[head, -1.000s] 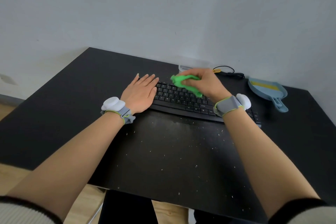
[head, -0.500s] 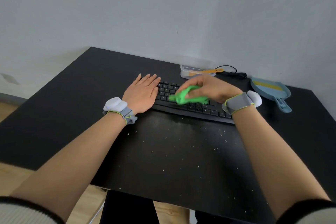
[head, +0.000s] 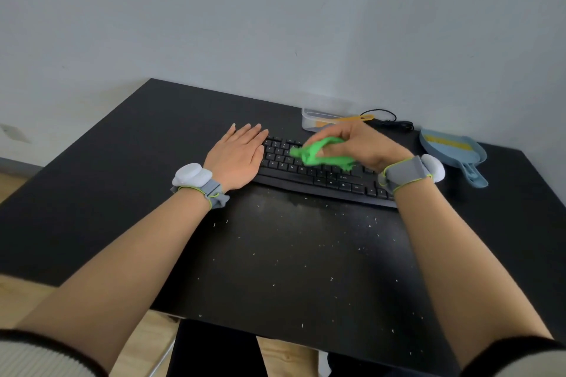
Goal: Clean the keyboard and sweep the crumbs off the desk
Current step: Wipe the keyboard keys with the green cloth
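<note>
Head view: clear box (head: 309,122) holds something yellow; right hand (head: 361,144) fingers grasp green gel (head: 318,154), left hand (head: 237,157) flat.

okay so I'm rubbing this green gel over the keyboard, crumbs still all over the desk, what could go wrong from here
1. The gel looks stretched and stringy in your right hand; bits could tear off and stick between the keyboard keys.
2. Your forearms hang over the crumbs and could drag them off the desk edge.
3. Your left hand pins only one end, so the keyboard might pivot.

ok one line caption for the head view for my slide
Right hand holds green gel on keyboard; left hand steadies it.
</note>
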Demonstrator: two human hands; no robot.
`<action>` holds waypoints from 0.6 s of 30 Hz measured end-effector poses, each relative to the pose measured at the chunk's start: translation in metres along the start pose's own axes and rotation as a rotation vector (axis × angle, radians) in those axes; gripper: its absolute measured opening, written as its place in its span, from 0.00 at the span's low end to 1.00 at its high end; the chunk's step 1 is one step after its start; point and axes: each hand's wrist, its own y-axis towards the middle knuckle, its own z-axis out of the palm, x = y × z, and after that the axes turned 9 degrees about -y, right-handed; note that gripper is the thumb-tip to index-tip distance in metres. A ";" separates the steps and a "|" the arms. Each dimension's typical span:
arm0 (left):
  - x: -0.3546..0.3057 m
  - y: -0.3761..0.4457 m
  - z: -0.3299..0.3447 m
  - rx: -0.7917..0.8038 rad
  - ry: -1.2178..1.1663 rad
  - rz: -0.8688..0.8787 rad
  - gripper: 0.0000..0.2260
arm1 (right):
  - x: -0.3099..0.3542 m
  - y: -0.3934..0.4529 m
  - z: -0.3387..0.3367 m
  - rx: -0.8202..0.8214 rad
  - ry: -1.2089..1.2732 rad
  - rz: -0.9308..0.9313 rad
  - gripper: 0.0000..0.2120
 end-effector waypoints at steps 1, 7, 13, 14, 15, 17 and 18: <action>0.000 0.000 0.000 0.002 0.002 -0.001 0.23 | -0.006 0.006 0.001 -0.168 0.027 0.005 0.12; -0.001 0.000 -0.001 0.010 0.001 -0.007 0.23 | -0.030 0.011 0.028 -0.232 -0.176 0.024 0.10; -0.004 0.002 -0.005 0.060 0.041 -0.010 0.23 | -0.011 -0.020 -0.012 0.222 -0.045 0.052 0.12; -0.006 0.003 -0.008 0.081 0.062 -0.021 0.24 | -0.011 -0.023 -0.015 0.135 0.008 0.048 0.12; -0.007 0.004 -0.010 0.100 0.090 -0.034 0.24 | -0.012 -0.024 -0.015 0.048 0.025 0.044 0.12; -0.018 0.009 -0.016 0.106 0.153 -0.030 0.25 | -0.017 -0.025 -0.014 -0.110 -0.026 0.049 0.11; -0.025 0.011 -0.017 0.099 0.162 -0.017 0.25 | -0.022 -0.023 -0.012 -0.179 -0.043 0.061 0.11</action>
